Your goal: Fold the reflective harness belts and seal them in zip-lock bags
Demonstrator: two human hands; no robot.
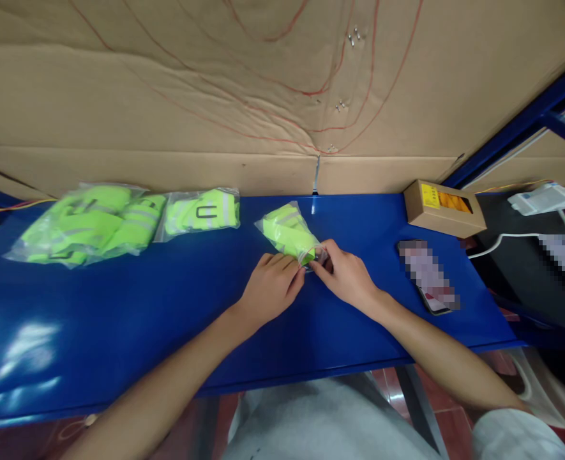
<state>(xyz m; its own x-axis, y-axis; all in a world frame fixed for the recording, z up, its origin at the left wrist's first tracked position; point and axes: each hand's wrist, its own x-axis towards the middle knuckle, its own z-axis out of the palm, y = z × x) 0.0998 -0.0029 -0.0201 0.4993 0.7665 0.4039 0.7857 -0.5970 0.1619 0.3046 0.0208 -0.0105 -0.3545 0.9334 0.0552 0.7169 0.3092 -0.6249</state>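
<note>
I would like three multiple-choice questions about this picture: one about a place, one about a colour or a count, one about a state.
1. Where does the cardboard box stand?
A. far right of the blue table
B. far left
C. on the floor

2. What colour are the bagged items?
A. red
B. neon yellow-green
C. white

3. How is the small bag handled?
A. untouched
B. one hand only
C. both hands at its near end

Key: 1 A, the box sits beside the phone. 2 B, like the left bags. 3 C, left hand and right hand meet there.

Phone (428, 276) right; bagged vests (90, 223) left
</note>
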